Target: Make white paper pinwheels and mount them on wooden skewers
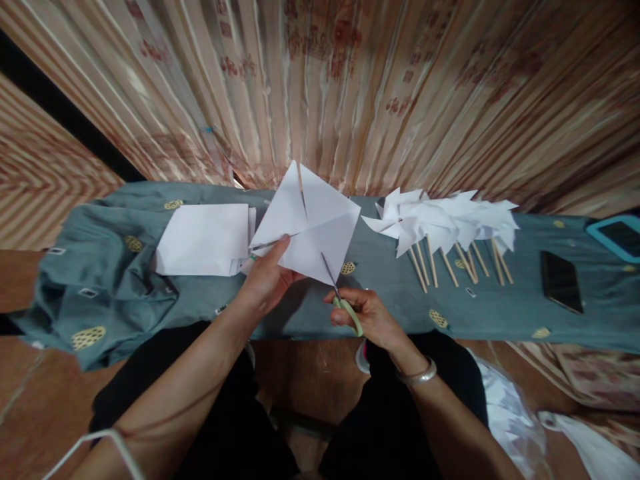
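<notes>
My left hand [270, 279] grips a square sheet of white paper [320, 207] near its lower left edge, thumb on top. Slits run inward from the paper's top and left corners. In my right hand [367, 313] is a pair of scissors [345, 307] with light green handles, fingers wrapped round them. Its blades lie at the paper's bottom corner, pointing toward the middle. Left of the sheet rests a stack of white paper [203, 240]. To the right lie several white paper pinwheels [450, 220] on wooden sticks, overlapping in a row.
A grey-green cloth [300, 313] covers the narrow bench before me. A dark phone [561, 281] and a blue-rimmed device [620, 237] lie at the right. Behind hangs a pleated patterned curtain [320, 87]. A clear plastic bag [510, 413] with white pieces is at the lower right.
</notes>
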Demonstrator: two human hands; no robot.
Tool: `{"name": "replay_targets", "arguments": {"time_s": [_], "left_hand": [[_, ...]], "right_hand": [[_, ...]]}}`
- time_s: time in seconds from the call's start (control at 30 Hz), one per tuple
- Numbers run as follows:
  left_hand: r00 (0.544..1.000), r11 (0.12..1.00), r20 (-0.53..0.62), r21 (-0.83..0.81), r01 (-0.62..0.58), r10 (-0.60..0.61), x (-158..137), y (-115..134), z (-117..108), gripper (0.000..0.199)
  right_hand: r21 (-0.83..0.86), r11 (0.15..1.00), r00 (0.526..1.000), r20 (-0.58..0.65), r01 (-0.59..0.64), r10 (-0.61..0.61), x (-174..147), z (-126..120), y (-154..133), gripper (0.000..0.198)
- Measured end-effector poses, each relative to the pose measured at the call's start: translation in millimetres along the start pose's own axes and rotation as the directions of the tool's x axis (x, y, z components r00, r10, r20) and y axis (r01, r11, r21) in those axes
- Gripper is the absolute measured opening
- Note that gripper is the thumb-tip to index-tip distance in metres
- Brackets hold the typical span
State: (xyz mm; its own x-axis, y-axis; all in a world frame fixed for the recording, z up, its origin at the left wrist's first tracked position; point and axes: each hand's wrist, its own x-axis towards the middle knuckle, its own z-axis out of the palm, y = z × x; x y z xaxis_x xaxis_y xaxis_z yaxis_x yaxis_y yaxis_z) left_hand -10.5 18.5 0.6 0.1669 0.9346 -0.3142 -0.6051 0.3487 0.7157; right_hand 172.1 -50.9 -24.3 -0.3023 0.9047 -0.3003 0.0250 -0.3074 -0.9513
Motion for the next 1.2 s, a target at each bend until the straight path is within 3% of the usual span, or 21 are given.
{"name": "replay_targets", "arguments": {"time_s": [0.33, 0.7, 1.2], "left_hand": [[0.995, 0.995, -0.034, 0.030, 0.096, -0.095, -9.9, -1.7, 10.9, 0.014], [0.996, 0.996, -0.018, 0.032, 0.087, -0.086, -11.7, -3.0, 10.4, 0.011], [0.995, 0.995, -0.045, 0.047, 0.090, -0.088, -12.5, -0.5, 12.0, 0.018]], "right_hand": [[-0.084, 0.994, 0.998, -0.011, 0.064, -0.065, 0.1, -2.0, 3.3, 0.056], [-0.042, 0.993, 0.994, 0.016, 0.110, -0.110, 1.6, -1.2, 3.4, 0.053], [0.048, 0.999, 0.999, -0.043, -0.018, 0.020, 2.2, 2.1, -1.1, 0.053]]}}
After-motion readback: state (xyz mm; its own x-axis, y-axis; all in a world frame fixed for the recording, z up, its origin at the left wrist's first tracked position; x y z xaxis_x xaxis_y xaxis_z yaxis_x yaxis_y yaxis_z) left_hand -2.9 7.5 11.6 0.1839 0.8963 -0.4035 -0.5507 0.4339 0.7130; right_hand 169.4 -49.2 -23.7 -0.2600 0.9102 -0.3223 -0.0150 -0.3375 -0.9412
